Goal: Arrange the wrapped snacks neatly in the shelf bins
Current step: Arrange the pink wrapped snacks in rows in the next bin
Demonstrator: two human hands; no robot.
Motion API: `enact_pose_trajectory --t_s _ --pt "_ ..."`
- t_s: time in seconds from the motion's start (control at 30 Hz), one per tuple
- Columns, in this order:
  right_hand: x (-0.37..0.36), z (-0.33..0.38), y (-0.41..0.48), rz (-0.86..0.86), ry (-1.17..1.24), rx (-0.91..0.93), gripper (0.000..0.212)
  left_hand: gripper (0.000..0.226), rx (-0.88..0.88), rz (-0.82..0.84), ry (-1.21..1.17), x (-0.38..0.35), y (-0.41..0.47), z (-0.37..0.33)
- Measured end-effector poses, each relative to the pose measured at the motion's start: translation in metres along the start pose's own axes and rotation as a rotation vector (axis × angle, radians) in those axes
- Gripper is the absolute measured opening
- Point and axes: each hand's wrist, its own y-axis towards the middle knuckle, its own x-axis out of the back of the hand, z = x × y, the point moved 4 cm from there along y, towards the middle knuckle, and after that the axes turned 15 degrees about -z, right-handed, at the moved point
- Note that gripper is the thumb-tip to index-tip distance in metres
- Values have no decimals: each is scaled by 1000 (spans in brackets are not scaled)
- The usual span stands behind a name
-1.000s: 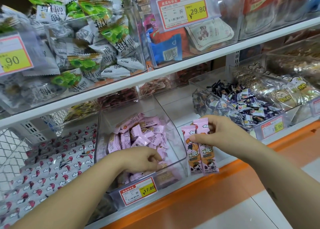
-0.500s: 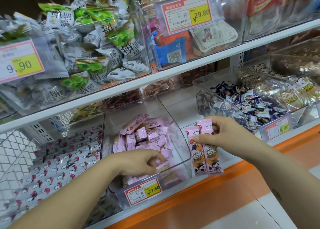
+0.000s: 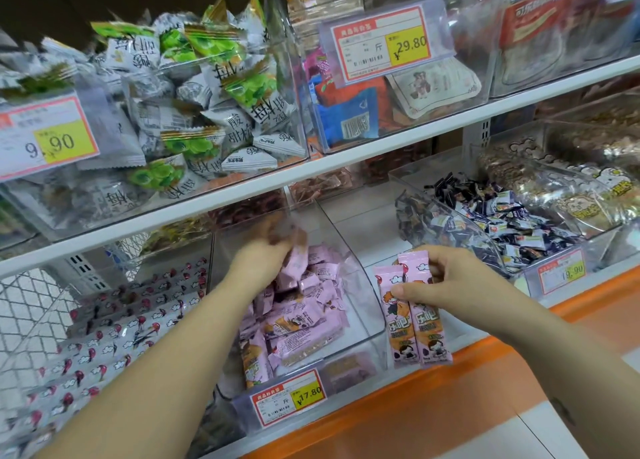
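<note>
A clear bin [image 3: 369,306] on the lower shelf holds a heap of pink wrapped snacks [image 3: 304,320]. My left hand [image 3: 266,250] is deep in the back of that bin, blurred, its fingers curled round some pink wrappers. My right hand [image 3: 446,285] hovers just right of the bin's front and pinches two long pink snack bars [image 3: 415,316] near their tops, so they hang upright side by side. A price tag reading 17.80 [image 3: 289,401] is fixed to the bin's front.
Left of the pink bin lies a bin of white packets with red prints [image 3: 104,337]. To the right a bin of small dark wrapped candies [image 3: 502,223] stands. The upper shelf [image 3: 381,146] carries bins of green-and-white packs [image 3: 194,105]. An orange shelf edge [image 3: 433,389] runs below.
My left hand has moved from the front of the pink bin up to its back, taking wrappers with it. My right hand still holds the two bars in about the same place.
</note>
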Motion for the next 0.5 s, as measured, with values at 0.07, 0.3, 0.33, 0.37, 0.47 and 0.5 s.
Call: enact_pose_trajectory --t_s 0.07,0.3,0.33,0.37,0.47,0.5 --pt "1 1 -1 9 7 12 25 46 -55 23 20 -7 -2 -2" --pt "1 -6 1 2 -2 -31 19 17 -287 344 -77 -19 -45 -5" --pt "1 -6 1 -1 1 -35 21 18 -187 547 -85 -25 -54 -1" --pt "1 -6 1 -5 -1 -36 21 24 -52 726 -80 -30 -65 4" --pt "1 -7 1 -4 -10 -51 19 44 157 969 72 -35 -88 14" --pt "0 -8 1 -2 -16 -59 20 52 134 1000 151 -36 -92 16"
